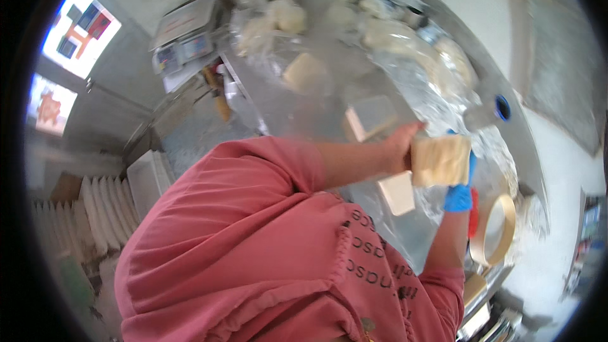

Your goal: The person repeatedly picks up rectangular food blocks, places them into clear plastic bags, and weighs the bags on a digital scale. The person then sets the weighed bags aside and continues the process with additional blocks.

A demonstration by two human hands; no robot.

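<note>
Red sleeve (253,228) of mine fills the foreground. Beyond it my bare left hand (402,145) and blue-gloved right hand (459,193) together clench a pale dough block (440,159) above the table (304,114), left hand on its left face, right hand underneath.

Daylight is flooding the scene from beyond the fingers (411,132), washing the metal worktop (304,107) there into pale glare. Motion blur is smearing everything, softest just past the fingertips. Fisheye bending is curving the edges, and a black rim is closing around the frame.
</note>
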